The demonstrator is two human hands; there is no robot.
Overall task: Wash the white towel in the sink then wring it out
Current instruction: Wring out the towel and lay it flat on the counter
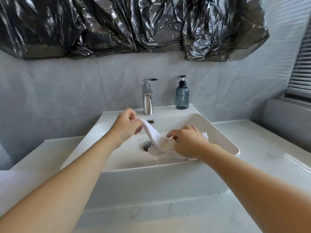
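A wet white towel (154, 133) stretches over the white sink (223, 135), above the chrome drain (148, 145). My left hand (126, 125) pinches its upper end near the faucet. My right hand (186, 141) grips the bunched lower end, lower and to the right. Water drips from the towel's sagging middle into the basin. Part of the towel is hidden under my right hand.
A chrome faucet (148, 98) stands at the back of the sink, with a dark blue pump bottle (182, 95) to its right. A pale countertop (262, 148) surrounds the basin. Black plastic sheeting (134, 26) hangs on the wall above.
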